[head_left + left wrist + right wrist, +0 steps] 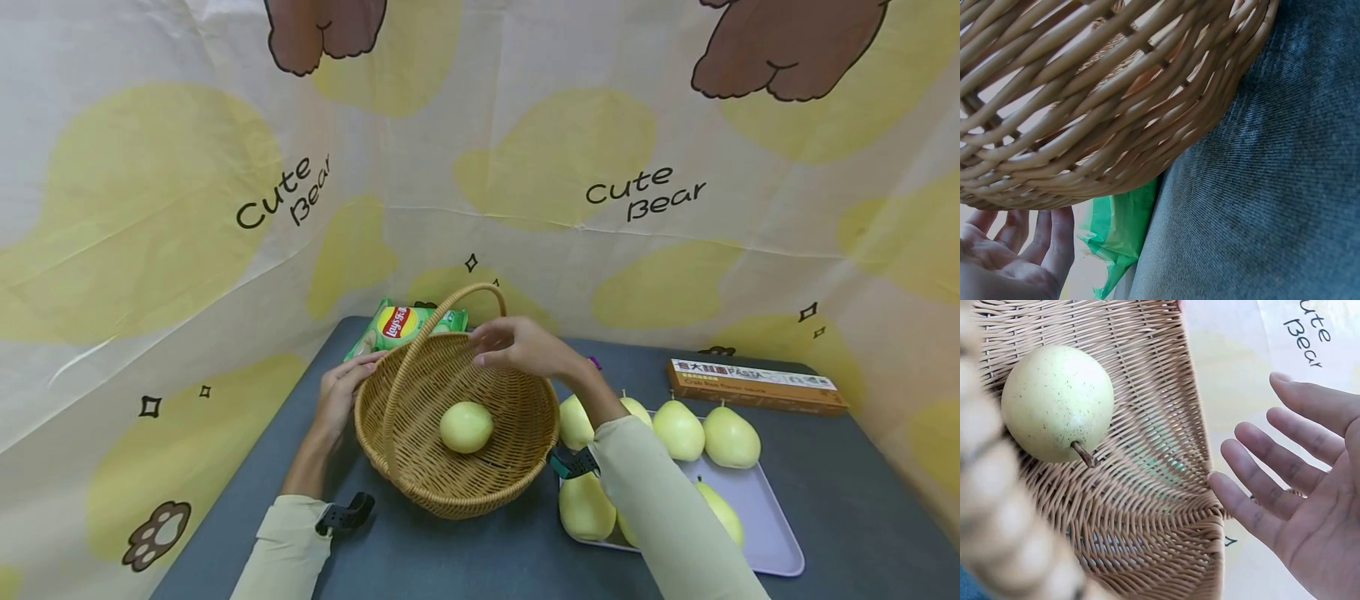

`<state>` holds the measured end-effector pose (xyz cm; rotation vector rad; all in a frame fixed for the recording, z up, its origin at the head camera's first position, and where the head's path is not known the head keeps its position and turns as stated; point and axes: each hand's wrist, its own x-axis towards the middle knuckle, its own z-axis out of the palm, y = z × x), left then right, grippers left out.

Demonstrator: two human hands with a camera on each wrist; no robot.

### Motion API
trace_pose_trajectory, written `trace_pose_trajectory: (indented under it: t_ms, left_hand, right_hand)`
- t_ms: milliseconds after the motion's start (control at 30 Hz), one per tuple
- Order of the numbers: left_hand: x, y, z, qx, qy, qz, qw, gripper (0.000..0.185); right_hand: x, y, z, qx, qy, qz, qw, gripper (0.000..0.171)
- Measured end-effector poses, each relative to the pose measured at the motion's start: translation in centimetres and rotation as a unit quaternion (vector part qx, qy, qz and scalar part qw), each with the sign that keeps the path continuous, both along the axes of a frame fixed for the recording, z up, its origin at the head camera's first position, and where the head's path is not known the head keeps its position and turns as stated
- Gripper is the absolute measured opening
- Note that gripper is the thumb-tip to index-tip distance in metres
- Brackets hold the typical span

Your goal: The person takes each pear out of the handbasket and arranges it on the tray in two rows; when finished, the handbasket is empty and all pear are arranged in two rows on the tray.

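A wicker basket point(420, 467) with an arched handle stands in the middle, its inside facing me. One pale yellow-green pear point(466, 427) lies in it; its stem shows in the right wrist view. My left hand point(343, 392) touches the basket's left rim with extended fingers, whose tips the wicker hides in the left wrist view. My right hand point(521, 346) is over the far rim, right of the handle. In the right wrist view its fingers point(1266, 494) are spread, with nothing held, close to the wicker edge.
Right of the basket, several pears point(678, 429) sit on a lilac tray point(776, 533), partly behind my right forearm. A pasta box point(757, 387) lies at the back right. Behind the basket is a green chip bag point(390, 325). A printed cloth point(525, 167) hangs behind the dark table point(480, 558).
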<state>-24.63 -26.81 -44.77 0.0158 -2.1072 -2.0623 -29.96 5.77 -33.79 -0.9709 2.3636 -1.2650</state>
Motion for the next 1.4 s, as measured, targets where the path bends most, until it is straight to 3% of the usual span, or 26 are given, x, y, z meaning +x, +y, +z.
trace_pose_trajectory:
  t_ms: [267, 600, 800, 1033, 1400]
  left_hand:
    - [0.1, 0.1, 0.0, 0.001, -0.002, 0.004, 1.0000, 0.039]
    - [0.3, 0.4, 0.1, -0.001, 0.001, 0.010, 0.9999, 0.039]
    - [0.3, 0.5, 0.2, -0.005, 0.003, 0.012, 0.9999, 0.040]
    - [0.3, 0.4, 0.3, -0.007, 0.015, 0.007, 0.9998, 0.041]
    - [0.4, 0.6, 0.4, -0.002, 0.021, -0.004, 0.9998, 0.042]
  right_hand:
    - [-0.7, -1.3, -0.2, 0.024, -0.006, 0.022, 0.999, 0.042]
    - [-1.5, -2.3, -1.2, 0.073, -0.034, 0.052, 0.995, 0.059]
    - [-1.5, -3.0, -2.0, 0.133, -0.051, 0.077, 0.987, 0.066]
    - [-1.5, -3.6, -2.7, 0.196, -0.040, 0.104, 0.974, 0.066]
    - [-1.1, -3.9, -3.7, 0.231, -0.094, 0.095, 0.964, 0.065]
